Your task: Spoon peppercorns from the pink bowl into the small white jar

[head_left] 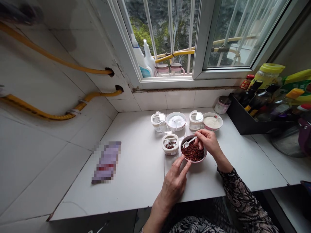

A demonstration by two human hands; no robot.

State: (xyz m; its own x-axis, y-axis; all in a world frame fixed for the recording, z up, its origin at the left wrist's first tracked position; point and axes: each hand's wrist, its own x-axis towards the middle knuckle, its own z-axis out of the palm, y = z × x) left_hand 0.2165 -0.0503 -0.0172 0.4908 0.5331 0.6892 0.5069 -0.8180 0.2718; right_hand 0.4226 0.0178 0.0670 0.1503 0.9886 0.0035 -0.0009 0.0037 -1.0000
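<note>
In my right hand [206,140] is a small white spoon [186,144], pinched by its handle, its scoop tilted down over the left part of a bowl. That bowl [194,161] has a pinkish rim and is full of dark reddish-brown peppercorn-like grains [194,152]. My left hand [175,179] is open, fingers apart, with fingertips touching the bowl's near left side. Just left of the bowl stands a small white seasoning jar [170,152], its clear lid [168,126] raised and some of the same grains inside.
Behind stand two more lidded jars [157,120] [196,119], a bowl of white granules [176,121] and a bowl of off-white powder [213,122]. A purple packet [107,163] lies left. A black bottle box [250,124] and glass jar [222,105] stand right.
</note>
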